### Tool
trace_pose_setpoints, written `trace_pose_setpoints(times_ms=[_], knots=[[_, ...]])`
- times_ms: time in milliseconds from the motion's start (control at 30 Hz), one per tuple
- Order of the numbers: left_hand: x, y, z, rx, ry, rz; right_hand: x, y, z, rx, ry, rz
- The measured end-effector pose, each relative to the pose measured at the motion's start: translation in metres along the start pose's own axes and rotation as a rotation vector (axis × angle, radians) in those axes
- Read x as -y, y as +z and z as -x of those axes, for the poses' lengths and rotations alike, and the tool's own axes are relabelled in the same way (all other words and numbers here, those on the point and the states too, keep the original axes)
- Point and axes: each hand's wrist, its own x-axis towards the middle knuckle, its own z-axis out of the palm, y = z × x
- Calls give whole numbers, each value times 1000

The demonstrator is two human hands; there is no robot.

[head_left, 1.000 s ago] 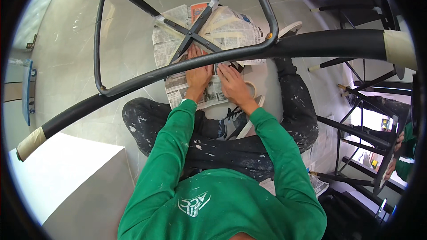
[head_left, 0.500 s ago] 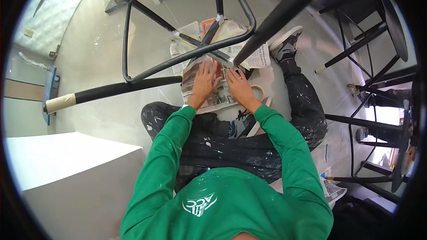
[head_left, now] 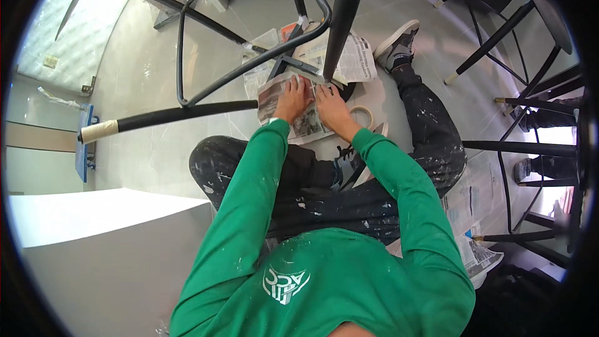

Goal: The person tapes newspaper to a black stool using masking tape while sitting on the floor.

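Observation:
A printed newspaper sheet point(head_left: 269, 97) lies against the underside of an upturned black stool point(head_left: 206, 107). On its upper part my left hand point(head_left: 293, 101) rests flat, fingers stretched toward the stool's crossed metal bars point(head_left: 286, 62). My right hand point(head_left: 333, 111) is close beside it, its extended fingertips pressing at the sheet's right edge by the base of a leg. Neither hand grips anything visible. Just right of my right hand is a roll of masking tape point(head_left: 369, 114). More newspaper point(head_left: 357, 57) is spread beneath the stool.
The stool's legs and ring footrest rise around my hands; one leg with a cream-wrapped end point(head_left: 100, 131) points left. More black stools point(head_left: 521, 146) stand at right. A white box-like block point(head_left: 112, 218) is at lower left. My paint-spotted legs point(head_left: 430, 125) frame the work.
My left hand has shifted slightly right and up the sheet, nearer my right hand. The view has turned a little, so the stool legs appear displaced.

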Motion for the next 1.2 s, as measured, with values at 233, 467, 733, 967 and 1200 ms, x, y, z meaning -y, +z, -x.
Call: trace_pose_setpoints(times_ms=[233,467,733,967,1200], knots=[[9,10,-26,45,66,-26,8,-13,0,166,114,-258],[4,-14,-9,69,8,105,14,-6,8,46,128,-174],[-3,-18,-1,94,-144,184,16,-1,11,29,163,-169],[-2,-18,10,-36,-83,180,15,5,12,-40,165,-284],[-4,-19,16,-94,-82,247,-15,-19,37,-255,403,-785]])
